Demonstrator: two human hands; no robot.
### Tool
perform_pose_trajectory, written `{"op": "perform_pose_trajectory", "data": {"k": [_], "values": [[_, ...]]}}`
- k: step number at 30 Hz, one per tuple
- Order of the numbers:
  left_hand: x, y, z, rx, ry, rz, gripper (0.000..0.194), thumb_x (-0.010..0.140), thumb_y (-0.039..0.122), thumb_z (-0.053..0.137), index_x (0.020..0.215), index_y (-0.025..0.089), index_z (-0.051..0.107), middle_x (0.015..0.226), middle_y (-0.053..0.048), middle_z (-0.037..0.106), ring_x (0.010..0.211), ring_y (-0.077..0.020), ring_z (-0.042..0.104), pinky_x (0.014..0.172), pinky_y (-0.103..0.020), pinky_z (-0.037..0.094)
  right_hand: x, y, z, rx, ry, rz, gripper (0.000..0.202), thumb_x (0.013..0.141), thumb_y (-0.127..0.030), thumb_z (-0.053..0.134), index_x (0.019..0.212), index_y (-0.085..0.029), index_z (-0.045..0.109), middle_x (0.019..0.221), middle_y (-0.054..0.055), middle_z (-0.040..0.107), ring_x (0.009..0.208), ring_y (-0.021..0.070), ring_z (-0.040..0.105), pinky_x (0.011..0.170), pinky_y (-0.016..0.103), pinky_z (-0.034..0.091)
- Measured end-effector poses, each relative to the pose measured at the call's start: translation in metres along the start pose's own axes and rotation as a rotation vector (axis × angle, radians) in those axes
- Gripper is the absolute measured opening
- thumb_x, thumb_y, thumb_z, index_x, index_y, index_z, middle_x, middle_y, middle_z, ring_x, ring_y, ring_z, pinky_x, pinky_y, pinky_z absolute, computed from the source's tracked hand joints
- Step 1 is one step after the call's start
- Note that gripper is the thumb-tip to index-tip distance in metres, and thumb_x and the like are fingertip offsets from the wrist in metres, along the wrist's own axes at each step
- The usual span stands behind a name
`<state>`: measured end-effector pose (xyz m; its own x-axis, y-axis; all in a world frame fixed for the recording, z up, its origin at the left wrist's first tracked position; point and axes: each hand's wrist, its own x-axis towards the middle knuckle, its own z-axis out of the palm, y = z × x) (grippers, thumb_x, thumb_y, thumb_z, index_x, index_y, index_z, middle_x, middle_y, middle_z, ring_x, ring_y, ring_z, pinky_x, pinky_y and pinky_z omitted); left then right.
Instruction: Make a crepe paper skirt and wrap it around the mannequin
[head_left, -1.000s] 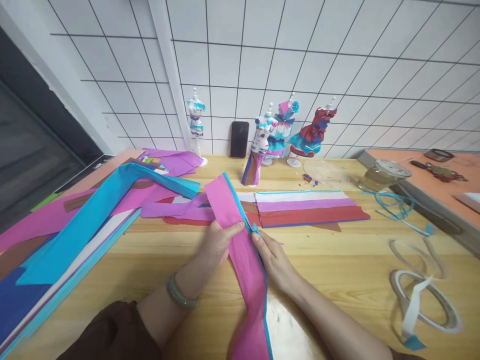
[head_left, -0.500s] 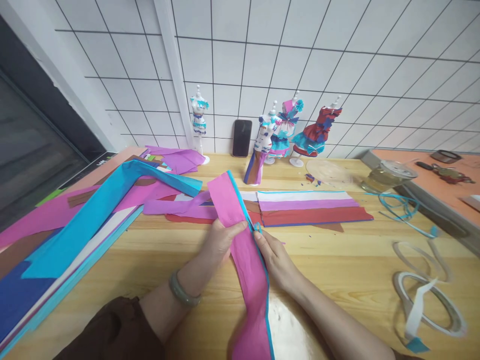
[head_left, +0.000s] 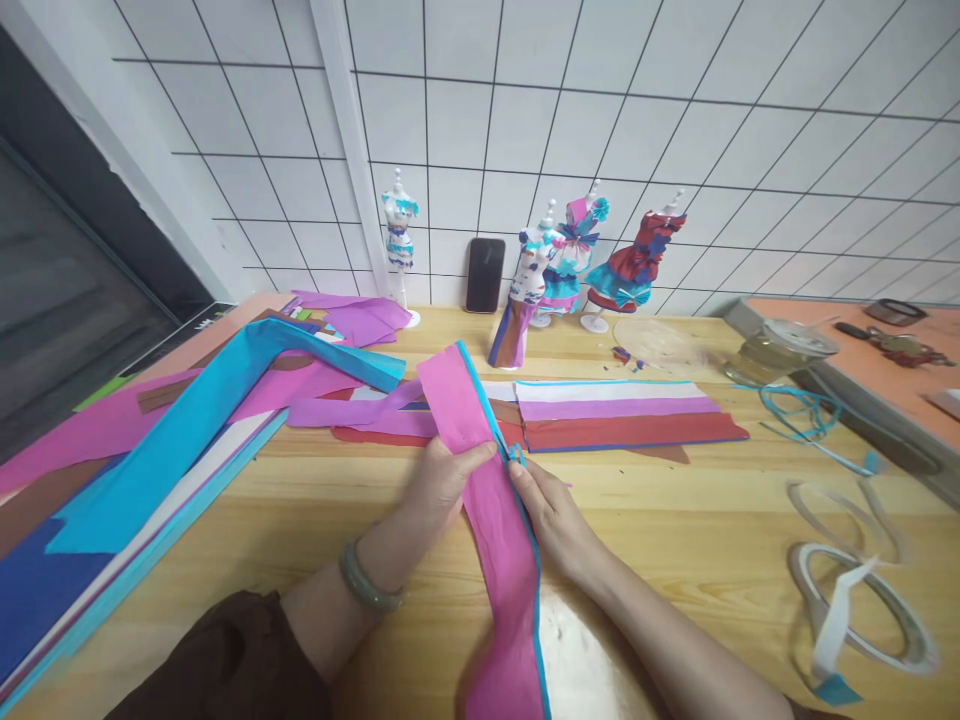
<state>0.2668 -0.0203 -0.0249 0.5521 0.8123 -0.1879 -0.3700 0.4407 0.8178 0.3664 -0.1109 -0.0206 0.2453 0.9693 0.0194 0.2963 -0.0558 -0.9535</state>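
Note:
A long pink crepe paper strip (head_left: 495, 540) with a blue band along its right edge hangs toward me over the table. My left hand (head_left: 446, 475) pinches it from the left, thumb on top near the blue edge. My right hand (head_left: 551, 515) is closed at that same edge, thumb and fingers pressed together on the blue band. A small loop of blue strip (head_left: 517, 455) curls up at the right fingertips. The fingers beneath the paper are hidden.
Coloured strips (head_left: 172, 430) pile up at left; layered strips (head_left: 622, 415) lie behind my hands. Several small dress forms and a phone (head_left: 485, 275) stand by the tiled wall. At right are a glass jar (head_left: 780, 350), blue curls (head_left: 806, 415) and a tape roll (head_left: 806, 575).
Almost nothing differs. Both hands keep their hold on the pink strip, and the whole view has shifted very slightly.

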Motion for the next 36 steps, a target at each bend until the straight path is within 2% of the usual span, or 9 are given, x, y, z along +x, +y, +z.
{"op": "perform_pose_trajectory", "data": {"k": [9,20,25,29,36], "values": [[0.0008,0.0005,0.0009,-0.033,0.020,-0.041,0.029,0.054,0.018,0.075,0.082,0.015,0.065,0.077,-0.003,0.067,0.070,-0.0166,0.061,0.073,-0.031,0.047,-0.0001,0.0014,-0.0001,-0.012,0.011,0.000,0.039,0.090,-0.045,0.031,0.096,-0.017,0.058,0.093,0.005,0.063,0.086,0.0198,0.055,0.075,0.028,0.042],[0.0008,-0.0015,-0.0009,0.001,-0.006,-0.016,0.027,0.057,0.020,0.074,0.082,0.015,0.063,0.079,-0.004,0.067,0.072,-0.0174,0.061,0.074,-0.033,0.046,0.0008,0.0008,0.0009,0.008,0.025,0.010,0.040,0.090,-0.046,0.031,0.089,-0.016,0.057,0.089,0.004,0.063,0.085,0.0185,0.054,0.076,0.027,0.042],[0.0004,-0.0014,-0.0017,-0.015,-0.014,-0.025,0.031,0.056,0.021,0.075,0.084,0.015,0.064,0.083,-0.004,0.068,0.075,-0.0176,0.062,0.075,-0.032,0.046,0.0011,-0.0008,0.0004,0.000,0.025,0.017,0.040,0.089,-0.047,0.031,0.093,-0.017,0.057,0.091,0.004,0.063,0.088,0.0191,0.055,0.076,0.027,0.042],[-0.0001,-0.0004,-0.0008,-0.056,-0.017,-0.036,0.027,0.057,0.022,0.074,0.082,0.016,0.064,0.079,-0.002,0.068,0.071,-0.0165,0.062,0.073,-0.031,0.047,0.0016,0.0007,0.0009,-0.012,0.020,0.022,0.039,0.089,-0.046,0.031,0.090,-0.017,0.057,0.087,0.003,0.062,0.086,0.0188,0.055,0.076,0.026,0.041],[0.0030,0.0051,-0.0021,-0.106,0.074,-0.076,0.026,0.059,0.024,0.074,0.081,0.015,0.062,0.070,-0.001,0.065,0.063,-0.0158,0.061,0.064,-0.030,0.049,0.0004,0.0008,0.0005,-0.053,-0.036,-0.016,0.036,0.090,-0.044,0.031,0.075,-0.018,0.052,0.076,0.001,0.059,0.074,0.0158,0.053,0.067,0.024,0.039]]}}
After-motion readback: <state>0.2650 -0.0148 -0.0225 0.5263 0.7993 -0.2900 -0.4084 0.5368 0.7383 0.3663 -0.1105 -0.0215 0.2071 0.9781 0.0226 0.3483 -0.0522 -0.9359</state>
